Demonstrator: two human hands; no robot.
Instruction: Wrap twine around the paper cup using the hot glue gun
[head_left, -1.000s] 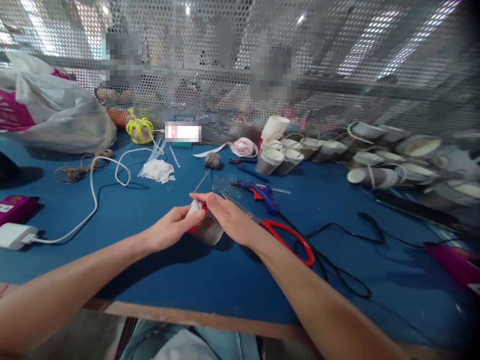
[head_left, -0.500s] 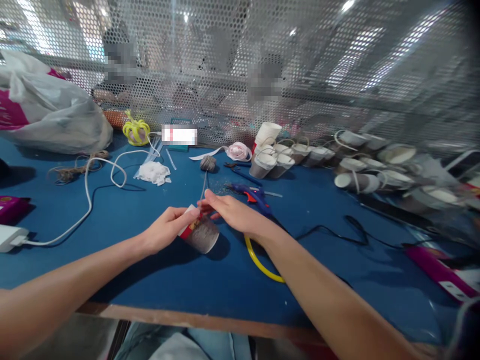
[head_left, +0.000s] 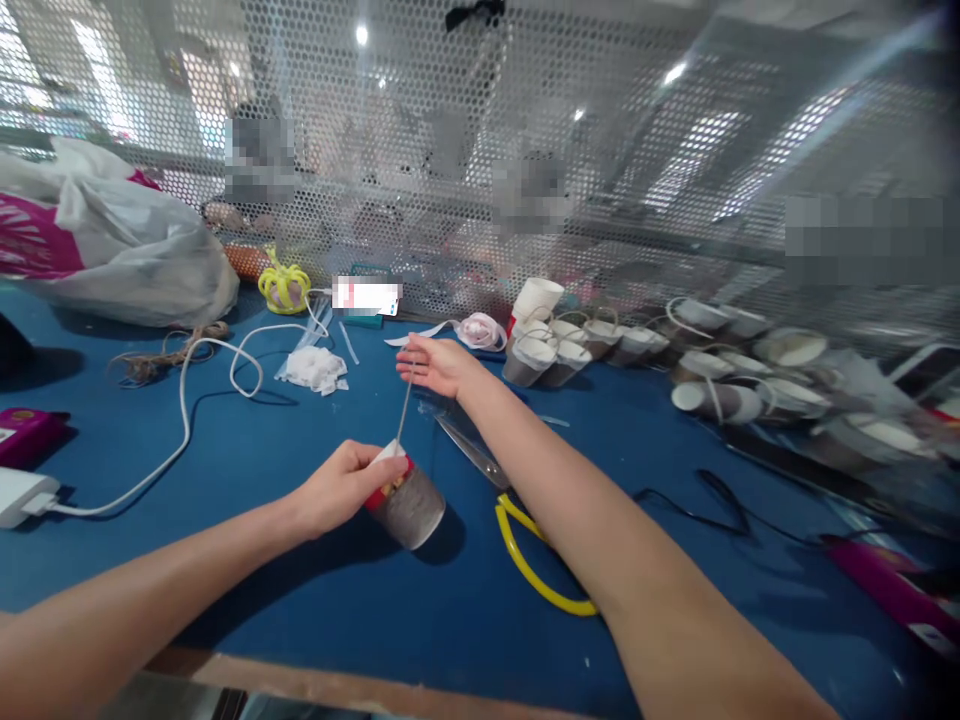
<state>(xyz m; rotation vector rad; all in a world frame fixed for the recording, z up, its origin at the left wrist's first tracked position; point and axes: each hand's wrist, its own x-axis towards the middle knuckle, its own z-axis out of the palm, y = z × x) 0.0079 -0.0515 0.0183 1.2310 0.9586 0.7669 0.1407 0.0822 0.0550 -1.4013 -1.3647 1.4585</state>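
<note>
a left hand (head_left: 337,485) clasps a tilted, grey-wound cup (head_left: 412,505) over a blue table (head_left: 337,610), thumb pressed at its white-and-red end, as a straight strand (head_left: 405,410) runs up to the loosely extended fingers of the right hand (head_left: 439,368) (whether they pinch it cannot be told). a slackened pull could loosen the winding; a hard tug could twist the cup free; scissors (head_left: 493,474) nearby could snag a dropped strand.
</note>
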